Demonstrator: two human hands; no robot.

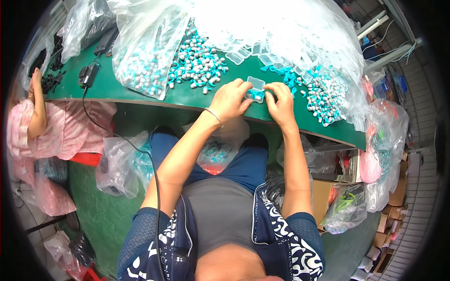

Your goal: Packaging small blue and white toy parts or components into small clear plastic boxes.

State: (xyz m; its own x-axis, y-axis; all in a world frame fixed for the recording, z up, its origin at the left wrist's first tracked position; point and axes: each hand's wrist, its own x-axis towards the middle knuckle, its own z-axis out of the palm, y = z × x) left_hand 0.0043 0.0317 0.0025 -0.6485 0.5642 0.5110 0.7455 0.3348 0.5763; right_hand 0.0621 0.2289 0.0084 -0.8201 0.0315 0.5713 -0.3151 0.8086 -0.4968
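Both hands meet at the desk (140, 91) edge: the left hand (230, 99) and right hand (281, 100) grasp a small clear box (255, 90), lid open, a teal piece already inside. Heaps of teal and silver pieces (197, 63) and empty boxes (248, 51) wait beyond the hands, beside plastic bags (150, 37)

Two hands, the left hand (229, 100) and the right hand (282, 105), are working at one small clear case (255, 90); three heaps of teal-and-grey earpieces (197, 63) are lying on one green desk (117, 86).
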